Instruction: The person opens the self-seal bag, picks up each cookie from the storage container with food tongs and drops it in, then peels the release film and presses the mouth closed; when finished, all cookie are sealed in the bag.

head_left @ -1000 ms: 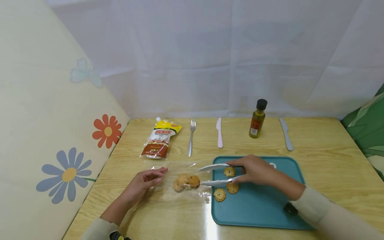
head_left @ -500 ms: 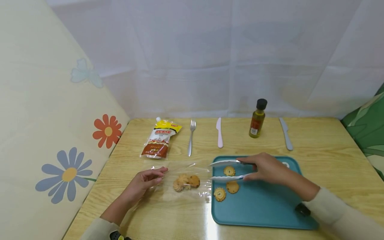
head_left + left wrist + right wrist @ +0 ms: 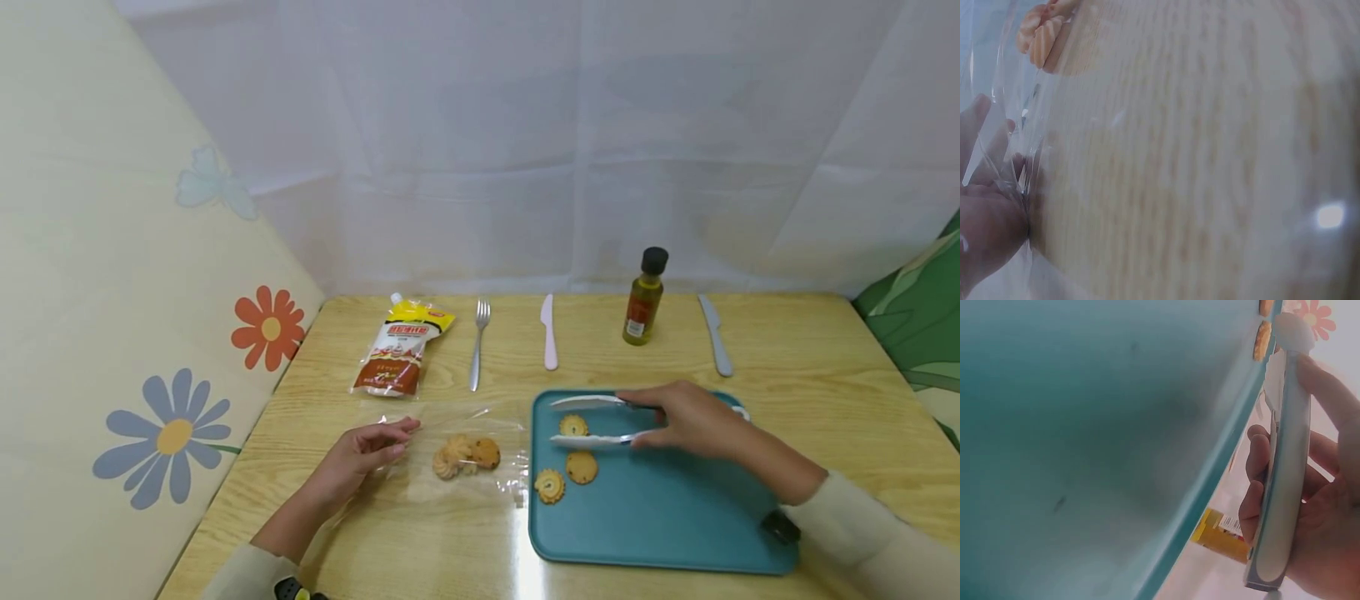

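R hand (image 3: pixel 686 421) over tray (image 3: pixel 660 517), wood tbl (image 3: pixel 420 542), white bkdrop (image 3: pixel 465 150).

Tongs (image 3: pixel 596 440) in the right grip (image 3: pixel 693 421) over a teal tray (image 3: pixel 637 525)

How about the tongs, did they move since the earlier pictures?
Yes, the tongs moved right, away from the clear bag; their tips are now over the tray.

The person wears long, pale beige sleeves (image 3: pixel 862 527), with a yellow-accented black band (image 3: pixel 288 590) at the left cuff and a small black device (image 3: pixel 780 527) by the right.
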`<state>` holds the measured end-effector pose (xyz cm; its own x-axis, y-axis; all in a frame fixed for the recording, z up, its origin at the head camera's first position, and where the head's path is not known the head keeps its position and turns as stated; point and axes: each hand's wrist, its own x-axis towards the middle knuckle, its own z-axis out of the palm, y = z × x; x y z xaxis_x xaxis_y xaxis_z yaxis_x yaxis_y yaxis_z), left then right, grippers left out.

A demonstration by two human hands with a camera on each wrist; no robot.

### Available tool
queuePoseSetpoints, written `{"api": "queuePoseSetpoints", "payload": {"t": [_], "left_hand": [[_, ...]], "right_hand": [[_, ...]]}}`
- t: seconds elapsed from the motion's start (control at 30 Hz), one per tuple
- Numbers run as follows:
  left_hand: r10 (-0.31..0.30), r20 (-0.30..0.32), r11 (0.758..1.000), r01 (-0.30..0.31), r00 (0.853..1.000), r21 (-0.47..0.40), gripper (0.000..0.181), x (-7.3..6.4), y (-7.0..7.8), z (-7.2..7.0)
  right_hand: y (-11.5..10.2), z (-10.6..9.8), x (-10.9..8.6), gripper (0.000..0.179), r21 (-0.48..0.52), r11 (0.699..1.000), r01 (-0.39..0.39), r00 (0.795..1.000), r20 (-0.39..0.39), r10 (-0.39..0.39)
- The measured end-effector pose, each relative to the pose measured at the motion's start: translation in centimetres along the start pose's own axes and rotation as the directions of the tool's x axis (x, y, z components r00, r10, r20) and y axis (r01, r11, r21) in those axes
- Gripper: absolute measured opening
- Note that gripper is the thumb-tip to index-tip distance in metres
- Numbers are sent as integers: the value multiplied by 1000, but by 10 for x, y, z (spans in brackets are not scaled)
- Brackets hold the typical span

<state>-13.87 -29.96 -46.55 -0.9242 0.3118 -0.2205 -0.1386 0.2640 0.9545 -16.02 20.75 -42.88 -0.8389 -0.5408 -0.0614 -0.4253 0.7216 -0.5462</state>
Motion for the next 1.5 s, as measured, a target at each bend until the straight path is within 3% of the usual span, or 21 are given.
{"api": "queuePoseSetpoints", "payload": {"t": [0.3, 1.5], "left_hand": [[-7, -7, 1000, 7, 1000, 6, 34, -1, 3, 1], [7, -1, 1000, -7, 1000, -15, 35, -1, 2, 1]], "right_hand": [[5, -2, -5, 69, -11, 1000, -28, 1000, 6, 28], [5, -5, -5, 64, 18, 1000, -3, 1000, 11, 3]]}}
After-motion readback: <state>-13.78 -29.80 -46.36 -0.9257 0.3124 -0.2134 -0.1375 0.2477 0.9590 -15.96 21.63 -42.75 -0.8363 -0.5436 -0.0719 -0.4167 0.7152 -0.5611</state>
